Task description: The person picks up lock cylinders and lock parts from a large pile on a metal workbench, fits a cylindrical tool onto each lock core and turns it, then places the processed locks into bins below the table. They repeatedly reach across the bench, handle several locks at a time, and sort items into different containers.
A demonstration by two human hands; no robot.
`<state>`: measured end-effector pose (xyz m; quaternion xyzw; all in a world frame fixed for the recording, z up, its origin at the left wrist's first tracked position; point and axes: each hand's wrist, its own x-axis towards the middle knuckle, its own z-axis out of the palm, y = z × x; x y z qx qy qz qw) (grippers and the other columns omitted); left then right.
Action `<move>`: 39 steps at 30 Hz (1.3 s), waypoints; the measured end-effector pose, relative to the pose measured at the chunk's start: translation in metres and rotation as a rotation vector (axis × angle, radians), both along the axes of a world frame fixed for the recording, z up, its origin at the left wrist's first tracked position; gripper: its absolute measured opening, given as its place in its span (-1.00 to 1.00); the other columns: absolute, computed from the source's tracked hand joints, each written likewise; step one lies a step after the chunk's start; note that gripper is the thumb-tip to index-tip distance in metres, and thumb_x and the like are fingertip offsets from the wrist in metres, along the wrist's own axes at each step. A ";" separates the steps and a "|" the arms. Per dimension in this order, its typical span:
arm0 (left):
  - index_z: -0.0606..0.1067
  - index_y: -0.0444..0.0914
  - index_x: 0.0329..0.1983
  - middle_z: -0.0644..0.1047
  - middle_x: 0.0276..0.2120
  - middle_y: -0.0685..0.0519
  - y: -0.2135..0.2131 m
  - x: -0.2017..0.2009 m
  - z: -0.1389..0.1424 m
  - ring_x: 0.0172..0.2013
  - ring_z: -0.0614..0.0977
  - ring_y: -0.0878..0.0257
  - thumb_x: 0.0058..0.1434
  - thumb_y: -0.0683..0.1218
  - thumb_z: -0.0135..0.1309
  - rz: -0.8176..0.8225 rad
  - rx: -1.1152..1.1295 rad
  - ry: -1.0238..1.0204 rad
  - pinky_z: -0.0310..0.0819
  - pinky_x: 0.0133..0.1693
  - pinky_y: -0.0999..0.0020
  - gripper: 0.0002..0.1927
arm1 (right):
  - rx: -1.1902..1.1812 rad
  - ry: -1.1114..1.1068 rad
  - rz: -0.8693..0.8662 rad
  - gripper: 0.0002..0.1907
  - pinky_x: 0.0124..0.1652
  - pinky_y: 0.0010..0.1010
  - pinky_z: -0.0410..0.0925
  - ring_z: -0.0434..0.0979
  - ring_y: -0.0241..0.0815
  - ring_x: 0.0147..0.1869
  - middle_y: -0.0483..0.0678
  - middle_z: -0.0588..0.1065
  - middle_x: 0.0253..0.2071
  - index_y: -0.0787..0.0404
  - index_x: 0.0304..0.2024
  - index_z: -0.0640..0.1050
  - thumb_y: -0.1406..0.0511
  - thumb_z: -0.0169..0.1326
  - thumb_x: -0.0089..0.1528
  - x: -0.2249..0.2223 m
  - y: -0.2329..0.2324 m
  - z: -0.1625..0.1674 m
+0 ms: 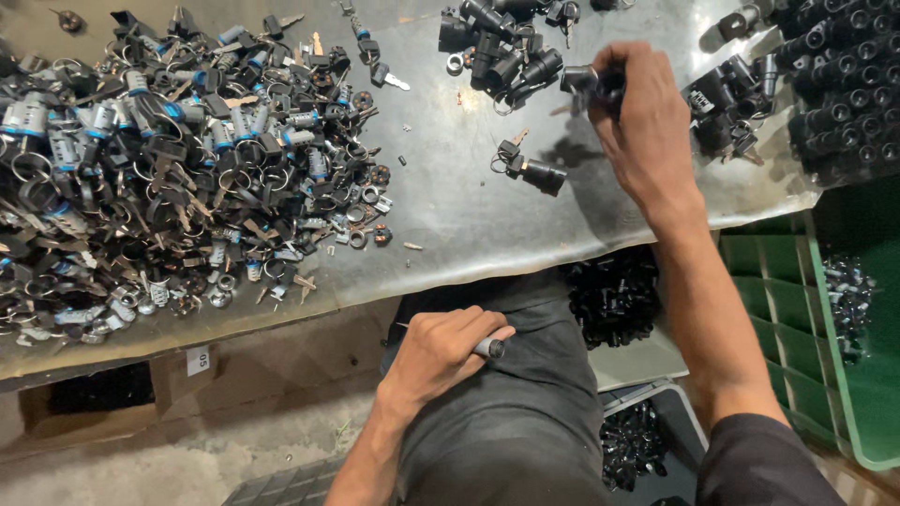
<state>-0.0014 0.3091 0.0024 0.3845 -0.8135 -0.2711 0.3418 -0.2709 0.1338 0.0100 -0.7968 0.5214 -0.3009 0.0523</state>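
Note:
My right hand (642, 126) reaches over the grey metal table (469, 206) and grips a black lock cylinder (589, 82) near a small pile of black cylinders (502, 47). A single black cylinder with a key (532, 171) lies just left of that hand. My left hand (441, 349) rests on my lap below the table edge, closed around a small grey metal cylinder (488, 348) whose end sticks out past the thumb.
A large heap of keys, rings and lock parts (159, 169) covers the table's left side. Rows of black cylinders (839, 84) fill the top right. A green crate (844, 319) stands at right; boxes of black parts (619, 300) sit under the table.

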 end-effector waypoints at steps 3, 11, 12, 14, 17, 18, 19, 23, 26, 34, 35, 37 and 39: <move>0.51 -0.24 -0.28 0.47 -0.50 0.04 -0.002 -0.003 0.000 -0.50 0.55 0.11 0.26 -0.09 0.25 -0.017 -0.003 0.007 0.38 -0.45 0.24 -0.84 | -0.098 0.016 0.115 -0.50 0.08 -0.17 0.35 0.41 0.08 0.17 0.03 0.45 0.00 0.22 0.07 0.45 0.51 0.30 0.11 0.010 -0.024 0.001; 0.52 -0.25 -0.28 0.48 -0.50 0.03 0.000 -0.003 0.005 -0.52 0.55 0.10 0.25 -0.11 0.25 0.009 0.036 0.019 0.36 -0.47 0.23 -0.86 | -0.185 0.028 0.158 -0.49 0.10 -0.06 0.29 0.38 0.19 0.20 0.07 0.42 0.12 0.21 0.03 0.51 0.49 0.33 0.03 0.052 -0.075 -0.007; 0.52 -0.24 -0.28 0.47 -0.50 0.03 0.001 -0.001 0.005 -0.52 0.55 0.10 0.25 -0.11 0.25 0.021 0.029 0.014 0.37 -0.47 0.23 -0.86 | -0.154 0.053 0.229 -0.53 0.07 -0.08 0.30 0.43 0.15 0.21 0.03 0.44 0.16 0.20 0.01 0.51 0.50 0.32 0.07 0.055 -0.074 -0.008; 0.51 -0.24 -0.28 0.47 -0.50 0.03 0.002 0.003 0.004 -0.51 0.56 0.11 0.26 -0.11 0.25 0.040 0.017 0.006 0.38 -0.46 0.23 -0.85 | -0.090 0.107 0.365 -0.60 -0.01 -0.12 0.33 0.52 0.05 0.23 -0.03 0.49 0.24 0.18 -0.03 0.49 0.52 0.29 0.13 0.055 -0.068 -0.009; 0.50 -0.25 -0.23 0.50 -0.43 0.03 0.001 0.011 0.000 -0.45 0.59 0.10 0.25 -0.13 0.21 0.029 0.022 0.055 0.41 -0.41 0.24 -0.87 | 0.008 -0.089 0.349 -0.63 0.08 -0.23 0.45 0.54 0.05 0.25 -0.01 0.49 0.31 0.22 0.00 0.48 0.54 0.27 0.21 0.038 -0.057 -0.002; 0.51 -0.25 -0.24 0.50 -0.44 0.02 0.001 0.012 -0.001 -0.46 0.58 0.09 0.25 -0.13 0.22 0.036 0.038 0.051 0.41 -0.42 0.23 -0.86 | 0.059 -0.225 0.289 -0.67 0.07 -0.25 0.48 0.58 -0.01 0.20 -0.05 0.52 0.22 0.18 0.03 0.49 0.53 0.24 0.28 0.032 -0.054 0.001; 0.51 -0.25 -0.24 0.50 -0.45 0.02 0.000 0.013 -0.003 -0.47 0.58 0.09 0.25 -0.12 0.23 0.041 0.051 0.045 0.40 -0.44 0.23 -0.86 | 0.107 -0.361 0.225 -0.70 0.06 -0.27 0.51 0.63 -0.06 0.15 -0.10 0.54 0.13 0.14 0.06 0.50 0.52 0.21 0.35 0.025 -0.052 0.004; 0.51 -0.25 -0.28 0.49 -0.48 0.03 -0.006 0.011 -0.007 -0.50 0.57 0.10 0.25 -0.10 0.25 0.033 0.022 0.003 0.38 -0.46 0.22 -0.84 | 0.004 -0.047 0.128 -0.64 0.08 -0.25 0.45 0.59 -0.11 0.10 -0.15 0.53 0.01 0.16 0.06 0.52 0.54 0.28 0.29 0.014 -0.044 0.015; 0.51 -0.26 -0.27 0.49 -0.48 0.02 -0.010 0.006 -0.005 -0.49 0.56 0.09 0.24 -0.11 0.24 -0.014 0.011 0.003 0.37 -0.46 0.21 -0.84 | -0.091 0.258 0.338 -0.59 -0.10 -0.28 0.45 0.56 -0.06 0.13 -0.18 0.55 0.13 0.11 0.01 0.57 0.51 0.22 0.13 0.033 -0.045 0.009; 0.52 -0.24 -0.27 0.48 -0.49 0.04 0.000 0.004 -0.001 -0.51 0.56 0.11 0.26 -0.11 0.24 0.042 -0.018 0.044 0.38 -0.45 0.22 -0.86 | -0.111 0.332 0.299 -0.66 -0.26 -0.30 0.39 0.55 -0.14 0.01 -0.22 0.54 0.01 0.04 0.02 0.60 0.32 0.31 0.19 0.046 -0.044 -0.002; 0.52 -0.24 -0.27 0.48 -0.49 0.04 0.001 0.006 -0.001 -0.51 0.56 0.11 0.26 -0.11 0.24 0.050 -0.014 0.044 0.38 -0.46 0.22 -0.86 | -0.111 0.249 0.308 -0.66 -0.25 -0.29 0.39 0.55 -0.11 0.00 -0.19 0.54 -0.02 0.08 0.01 0.59 0.26 0.34 0.19 0.042 -0.044 -0.003; 0.52 -0.24 -0.28 0.48 -0.50 0.03 0.003 0.009 -0.003 -0.52 0.55 0.10 0.26 -0.11 0.24 0.044 0.013 0.033 0.37 -0.47 0.22 -0.86 | -0.004 -0.137 0.266 -0.66 -0.19 -0.31 0.39 0.52 -0.17 -0.05 -0.17 0.53 -0.03 0.13 0.08 0.58 0.28 0.34 0.28 0.035 -0.048 -0.005; 0.52 -0.25 -0.29 0.47 -0.51 0.03 0.005 0.011 -0.004 -0.53 0.55 0.11 0.26 -0.10 0.25 0.044 0.041 0.036 0.37 -0.48 0.22 -0.85 | 0.169 -0.553 0.141 -0.74 -0.24 -0.36 0.34 0.47 -0.24 -0.18 -0.15 0.52 -0.15 0.16 0.04 0.59 0.25 0.34 0.36 0.028 -0.058 -0.004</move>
